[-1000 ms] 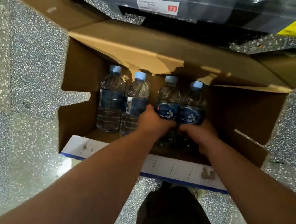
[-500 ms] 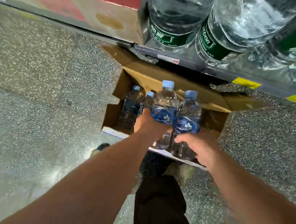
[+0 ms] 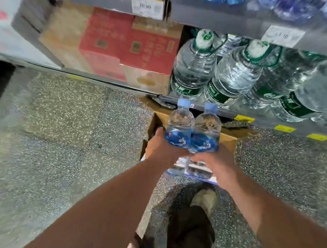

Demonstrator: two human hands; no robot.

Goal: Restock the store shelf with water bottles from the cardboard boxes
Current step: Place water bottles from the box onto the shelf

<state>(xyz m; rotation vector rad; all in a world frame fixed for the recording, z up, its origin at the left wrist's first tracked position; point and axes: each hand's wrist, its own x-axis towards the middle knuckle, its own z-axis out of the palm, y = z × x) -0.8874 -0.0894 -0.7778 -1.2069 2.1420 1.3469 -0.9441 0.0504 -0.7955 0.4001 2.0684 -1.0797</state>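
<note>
- We're looking down both bare forearms, and each hand has a small water bottle.
- The left hand (image 3: 161, 148) is wrapped round the left bottle (image 3: 179, 126) at the level of its blue label. Its fingers curl behind the plastic, so we see mostly the back of the hand.
- The right hand (image 3: 220, 165) grips the right bottle (image 3: 206, 133) lower down, with its thumb lying across the clear body just under the label.
- Both bottles stand upright with pale blue caps on top. They are pressed side by side with their labels touching.
- We see the pair in the air above the open cardboard box (image 3: 228, 136), which sits on the floor (image 3: 63, 119) close to the foot of the shelving. The hands and bottles hide most of the box, so we cannot tell what is inside.
- Behind the caps runs the low shelf (image 3: 213, 108), packed with big bottles (image 3: 192, 68) that have green labels and white-and-green tops.
- To the left of those, on the same level, sit red cartons (image 3: 107, 41).
- A price tag (image 3: 147, 6) hangs on the grey rail above, its print blurred. Small yellow tags (image 3: 285, 128) dot the lower rail to the right.
- At the bottom of the view we catch a dark trouser leg (image 3: 190, 234) and a pale shoe (image 3: 204, 198) on the speckled floor.
</note>
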